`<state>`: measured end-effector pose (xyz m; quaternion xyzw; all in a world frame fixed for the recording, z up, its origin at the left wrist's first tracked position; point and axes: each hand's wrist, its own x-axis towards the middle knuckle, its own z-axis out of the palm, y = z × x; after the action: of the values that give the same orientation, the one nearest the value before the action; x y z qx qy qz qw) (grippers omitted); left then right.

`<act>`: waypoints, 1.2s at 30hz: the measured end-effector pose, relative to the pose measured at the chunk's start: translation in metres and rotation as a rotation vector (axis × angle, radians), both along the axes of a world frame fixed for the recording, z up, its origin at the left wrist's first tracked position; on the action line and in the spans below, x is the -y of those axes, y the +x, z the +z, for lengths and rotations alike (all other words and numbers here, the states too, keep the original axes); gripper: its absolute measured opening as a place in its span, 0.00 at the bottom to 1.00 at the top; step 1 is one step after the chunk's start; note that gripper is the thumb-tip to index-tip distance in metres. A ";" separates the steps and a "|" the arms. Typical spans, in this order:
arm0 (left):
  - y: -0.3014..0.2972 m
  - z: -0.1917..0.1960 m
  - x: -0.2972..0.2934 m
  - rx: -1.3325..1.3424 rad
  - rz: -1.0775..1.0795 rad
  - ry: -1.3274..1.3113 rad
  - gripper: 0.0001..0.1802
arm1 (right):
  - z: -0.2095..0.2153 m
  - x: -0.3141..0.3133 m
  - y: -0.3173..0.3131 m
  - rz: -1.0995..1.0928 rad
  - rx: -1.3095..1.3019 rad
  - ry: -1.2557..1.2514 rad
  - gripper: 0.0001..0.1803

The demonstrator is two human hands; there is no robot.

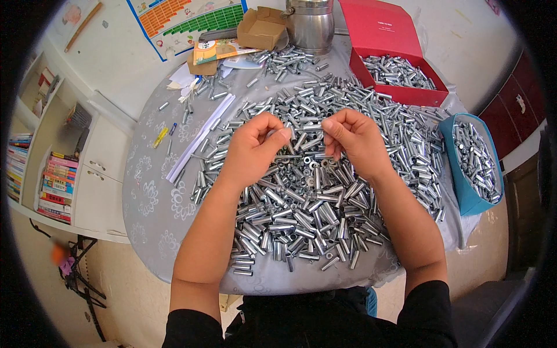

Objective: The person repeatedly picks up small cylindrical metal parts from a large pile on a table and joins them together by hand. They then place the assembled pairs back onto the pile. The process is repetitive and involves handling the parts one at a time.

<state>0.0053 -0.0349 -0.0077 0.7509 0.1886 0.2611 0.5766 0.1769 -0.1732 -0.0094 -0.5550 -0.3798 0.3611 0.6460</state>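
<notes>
Both my hands are raised over a wide heap of shiny metal sleeves and bolts (pixel 278 214) on the table. My left hand (pixel 255 148) is closed in a pinch, thumb against the curled fingers. Whatever it grips, if anything, is too small to make out. Facing it across a small gap, my right hand (pixel 357 139) is pinched too, and what sits at its fingertips cannot be told from the metal behind. Between and below the hands, small washers (pixel 314 165) lie among the sleeves.
A red box (pixel 400 95) with its lid up and a teal fabric bin (pixel 464 188), both full of metal parts, stand at the right. At the back are a steel pot (pixel 310 26) and a small cardboard box (pixel 261 29). A white strip (pixel 200 139) lies left.
</notes>
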 end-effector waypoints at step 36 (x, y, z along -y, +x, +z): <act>0.000 -0.002 -0.005 -0.078 0.126 0.204 0.08 | 0.012 0.019 0.013 0.359 1.063 -0.082 0.13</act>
<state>0.0050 -0.0303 -0.0101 0.8020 0.2299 0.2853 0.4718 0.1903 -0.1921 0.0029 -0.6119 -0.7273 0.1506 0.2718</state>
